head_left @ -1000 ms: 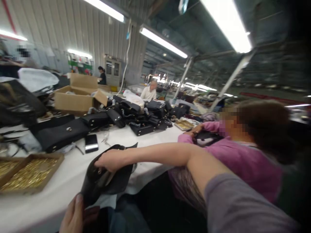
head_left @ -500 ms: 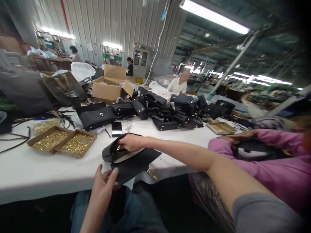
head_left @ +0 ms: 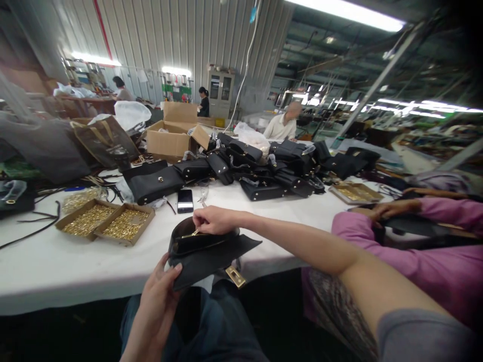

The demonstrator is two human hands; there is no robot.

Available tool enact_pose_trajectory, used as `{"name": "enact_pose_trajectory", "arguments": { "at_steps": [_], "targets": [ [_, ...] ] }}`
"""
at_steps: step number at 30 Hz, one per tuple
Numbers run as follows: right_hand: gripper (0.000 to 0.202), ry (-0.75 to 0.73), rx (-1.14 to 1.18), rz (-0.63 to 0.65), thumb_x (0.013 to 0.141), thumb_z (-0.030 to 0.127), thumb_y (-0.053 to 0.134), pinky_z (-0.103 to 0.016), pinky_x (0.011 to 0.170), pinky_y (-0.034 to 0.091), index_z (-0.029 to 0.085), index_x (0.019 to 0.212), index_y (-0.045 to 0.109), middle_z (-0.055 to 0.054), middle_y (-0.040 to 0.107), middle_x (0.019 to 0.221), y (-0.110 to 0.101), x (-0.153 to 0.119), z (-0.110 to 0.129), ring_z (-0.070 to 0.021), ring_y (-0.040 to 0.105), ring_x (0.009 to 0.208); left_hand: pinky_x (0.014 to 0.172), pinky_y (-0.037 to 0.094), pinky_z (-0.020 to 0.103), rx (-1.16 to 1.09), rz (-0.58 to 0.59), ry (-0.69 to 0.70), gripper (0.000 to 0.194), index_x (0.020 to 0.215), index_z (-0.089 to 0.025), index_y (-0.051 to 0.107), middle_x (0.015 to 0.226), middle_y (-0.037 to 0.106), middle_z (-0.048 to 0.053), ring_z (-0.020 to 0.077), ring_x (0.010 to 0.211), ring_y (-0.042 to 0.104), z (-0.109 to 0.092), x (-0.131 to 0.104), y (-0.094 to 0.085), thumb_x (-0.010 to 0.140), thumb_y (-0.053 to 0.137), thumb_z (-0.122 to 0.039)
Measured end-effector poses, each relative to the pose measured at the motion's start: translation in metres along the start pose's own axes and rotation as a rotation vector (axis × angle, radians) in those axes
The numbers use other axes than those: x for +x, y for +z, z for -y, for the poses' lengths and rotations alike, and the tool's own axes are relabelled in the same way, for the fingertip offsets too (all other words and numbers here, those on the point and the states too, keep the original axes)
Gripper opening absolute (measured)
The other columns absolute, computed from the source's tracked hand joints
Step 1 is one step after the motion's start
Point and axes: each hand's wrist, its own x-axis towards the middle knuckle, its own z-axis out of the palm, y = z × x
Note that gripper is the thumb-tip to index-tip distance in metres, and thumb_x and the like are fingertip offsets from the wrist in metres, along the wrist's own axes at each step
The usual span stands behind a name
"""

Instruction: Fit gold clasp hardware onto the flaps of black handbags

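A black handbag (head_left: 211, 261) lies at the table's front edge, its flap folded toward me and a gold clasp plate (head_left: 236, 276) hanging from it. My left hand (head_left: 162, 289) grips the bag's left side, thumb on the flap and fingers partly hidden underneath. Over the bag's opening, my right hand (head_left: 214, 220) is closed at the left end of an inner zipper. A gold zipper pull (head_left: 195, 233) shows at its fingertips. The zipper line runs to the right below the hand and looks closed.
Two cardboard trays (head_left: 126, 224) of small gold hardware sit at left, near a phone (head_left: 185, 201). Black handbags (head_left: 264, 188) are piled behind, with an open carton (head_left: 169, 138) beyond. A co-worker's pink sleeves (head_left: 407, 246) reach over another dark bag at right.
My right hand has come up out of the bag's opening toward its left end. The pale lining that showed inside is now covered by the zipper. My left hand has closed onto the bag's side.
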Motion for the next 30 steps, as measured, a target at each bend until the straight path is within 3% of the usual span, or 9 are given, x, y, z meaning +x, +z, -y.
{"name": "enact_pose_trajectory", "arguments": {
  "at_steps": [3, 6, 9, 12, 16, 20, 23, 26, 30],
  "targets": [
    [0.018, 0.049, 0.064, 0.033, 0.089, 0.011, 0.069, -0.023, 0.070, 0.044, 0.017, 0.105, 0.072, 0.002, 0.071, 0.091, 0.002, -0.010, -0.004, -0.0143, 0.062, 0.080, 0.072, 0.068, 0.023, -0.014, -0.009, 0.010, 0.069, 0.152, -0.017, 0.057, 0.123, 0.079, 0.013, 0.0186, 0.087, 0.078, 0.006, 0.000, 0.001, 0.088, 0.083, -0.009],
    [0.045, 0.048, 0.127, 0.134, 0.092, 0.009, 0.065, -0.023, 0.082, 0.050, 0.019, 0.136, 0.071, -0.001, 0.078, 0.109, -0.003, -0.015, -0.002, -0.0161, 0.071, 0.093, 0.070, 0.070, 0.026, -0.003, -0.013, 0.035, 0.065, 0.149, -0.018, 0.059, 0.129, 0.077, 0.013, 0.0200, 0.088, 0.078, 0.015, 0.003, 0.004, 0.089, 0.081, -0.010],
    [0.037, 0.012, 0.011, 0.184, 0.102, 0.027, 0.069, -0.027, 0.092, 0.050, 0.019, 0.137, 0.077, -0.007, 0.079, 0.126, -0.003, -0.017, 0.006, -0.0216, 0.072, 0.110, 0.063, 0.070, 0.031, 0.005, -0.051, 0.044, 0.063, 0.145, -0.016, 0.061, 0.126, 0.076, 0.014, 0.0211, 0.080, 0.076, 0.022, 0.008, 0.005, 0.085, 0.079, -0.008],
    [0.036, -0.058, -0.180, 0.158, 0.104, 0.049, 0.076, -0.029, 0.082, 0.047, 0.021, 0.125, 0.082, -0.008, 0.080, 0.122, 0.011, -0.018, 0.015, -0.0251, 0.072, 0.107, 0.054, 0.067, 0.032, 0.034, -0.097, 0.037, 0.064, 0.144, -0.016, 0.063, 0.111, 0.077, 0.012, 0.0221, 0.072, 0.073, 0.023, 0.010, 0.007, 0.082, 0.078, -0.010],
    [0.017, -0.032, -0.349, 0.045, 0.103, 0.038, 0.078, -0.028, 0.066, 0.035, 0.022, 0.104, 0.084, -0.005, 0.081, 0.105, 0.034, -0.019, 0.019, -0.0228, 0.072, 0.096, 0.064, 0.068, 0.032, 0.175, -0.077, 0.038, 0.055, 0.142, -0.019, 0.067, 0.106, 0.079, 0.010, 0.0248, 0.083, 0.078, 0.017, 0.004, 0.012, 0.092, 0.083, -0.031],
    [0.010, -0.119, -0.158, -0.047, 0.104, 0.030, 0.080, -0.025, 0.072, 0.040, 0.023, 0.106, 0.086, -0.002, 0.081, 0.098, 0.034, -0.024, 0.010, -0.0173, 0.069, 0.089, 0.077, 0.068, 0.034, 0.353, -0.063, 0.081, 0.071, 0.156, -0.022, 0.057, 0.103, 0.080, 0.009, 0.0272, 0.092, 0.079, 0.009, 0.000, 0.016, 0.094, 0.085, -0.044],
    [0.012, -0.187, -0.040, -0.047, 0.104, 0.025, 0.079, -0.023, 0.077, 0.043, 0.021, 0.111, 0.087, -0.002, 0.080, 0.094, 0.028, -0.028, 0.002, -0.0149, 0.067, 0.084, 0.064, 0.066, 0.035, 0.424, 0.035, 0.101, 0.070, 0.150, -0.022, 0.064, 0.095, 0.077, 0.007, 0.0266, 0.078, 0.075, 0.005, -0.001, 0.017, 0.090, 0.085, -0.049],
    [0.014, -0.202, 0.039, -0.040, 0.102, 0.021, 0.079, -0.022, 0.080, 0.046, 0.019, 0.112, 0.089, -0.003, 0.080, 0.095, 0.025, -0.033, -0.004, -0.0156, 0.068, 0.086, 0.051, 0.061, 0.036, 0.421, 0.135, 0.070, 0.074, 0.142, -0.015, 0.066, 0.072, 0.067, 0.002, 0.0229, 0.056, 0.062, 0.004, -0.001, 0.019, 0.086, 0.084, -0.059],
    [0.018, -0.173, 0.155, -0.048, 0.101, 0.020, 0.080, -0.022, 0.085, 0.049, 0.018, 0.117, 0.089, -0.004, 0.082, 0.105, 0.020, -0.043, -0.010, -0.0170, 0.072, 0.092, 0.050, 0.057, 0.039, 0.569, 0.201, 0.090, 0.072, 0.127, -0.013, 0.069, 0.065, 0.064, 0.002, 0.0250, 0.052, 0.059, -0.002, 0.006, 0.024, 0.087, 0.074, -0.072]
  ]
}}
